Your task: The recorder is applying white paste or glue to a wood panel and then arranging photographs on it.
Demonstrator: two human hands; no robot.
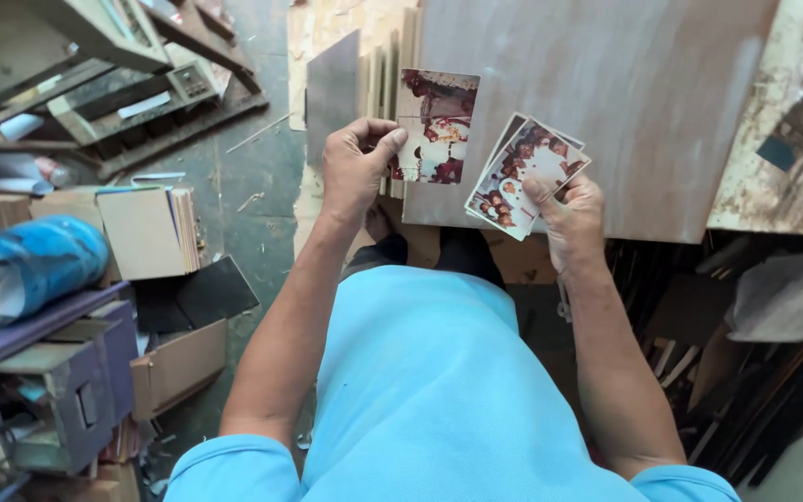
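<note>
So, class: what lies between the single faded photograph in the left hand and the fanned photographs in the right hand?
In the head view, nothing lies between the single photograph and the fanned photographs; only the grey wooden board shows behind.

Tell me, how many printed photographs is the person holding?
3 at least: one photograph in the left hand, and a fanned stack in the right hand showing about two edges; more may be hidden behind.

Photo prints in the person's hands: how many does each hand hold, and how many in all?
Left hand, single photo print: 1
Right hand, fanned stack of prints: at least 2, exact count hidden by overlap
Total: at least 3
</note>
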